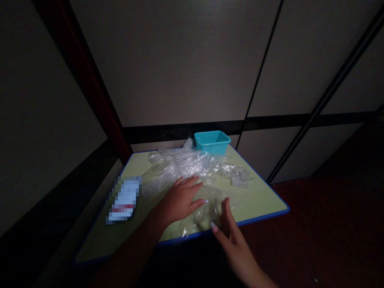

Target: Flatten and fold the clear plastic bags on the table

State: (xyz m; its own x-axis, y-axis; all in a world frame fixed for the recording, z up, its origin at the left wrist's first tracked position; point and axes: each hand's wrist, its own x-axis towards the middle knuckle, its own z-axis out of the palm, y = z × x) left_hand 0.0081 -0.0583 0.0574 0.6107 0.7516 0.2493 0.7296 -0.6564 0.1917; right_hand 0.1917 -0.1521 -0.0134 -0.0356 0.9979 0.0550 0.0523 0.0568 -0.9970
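Clear, crinkled plastic bags (192,164) lie in a loose heap over the back and middle of the pale yellow-green table (258,200). A further clear plastic bag (207,212) is spread near the front edge, between my hands. My left hand (183,198) is over the plastic, palm down, with its fingers apart. At the front edge, my right hand (232,232) is beside the nearer bag, its thumb and fingers spread and nothing visible in its grasp. Whether either hand presses on the plastic is hard to tell in the dim light.
A turquoise plastic basket (213,148) stands at the back edge of the table, against the panelled wall (180,72). A blurred-out flat object (124,200) lies at the left. The table has a blue rim, and reddish floor shows at the right.
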